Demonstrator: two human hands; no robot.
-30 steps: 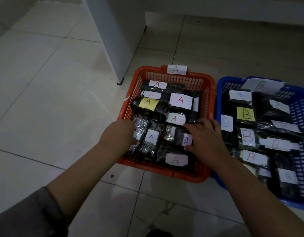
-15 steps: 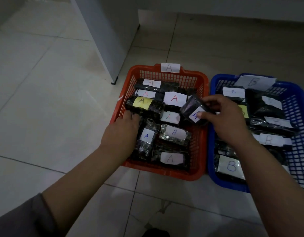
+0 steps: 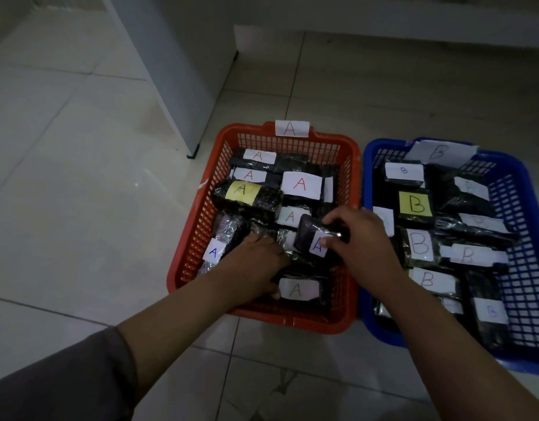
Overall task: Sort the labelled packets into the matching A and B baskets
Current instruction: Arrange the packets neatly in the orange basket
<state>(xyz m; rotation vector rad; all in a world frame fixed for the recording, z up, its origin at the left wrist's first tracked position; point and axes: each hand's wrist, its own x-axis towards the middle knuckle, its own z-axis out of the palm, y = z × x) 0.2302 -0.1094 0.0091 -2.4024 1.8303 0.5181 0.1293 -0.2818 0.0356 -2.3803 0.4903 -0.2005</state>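
An orange basket [image 3: 189, 247] tagged A holds several black packets with A labels. To its right a blue basket [image 3: 523, 214] tagged B holds several black packets with B labels. My right hand [image 3: 362, 247] grips a black packet with a blue A label [image 3: 307, 235], held low over the middle of the orange basket. My left hand [image 3: 253, 265] reaches into the orange basket among the packets, palm down, fingers resting on them near a packet with a white A label [image 3: 298, 289]. Whether it grips one is hidden.
Both baskets sit side by side on a pale tiled floor [image 3: 80, 208]. A white cabinet corner [image 3: 183, 86] stands just behind the orange basket on the left. A wall base [image 3: 413, 19] runs along the back.
My right hand has brought the blue-A packet down and left, from near the baskets' shared edge into the middle of the orange basket. My left hand shifted right and deeper among the packets.
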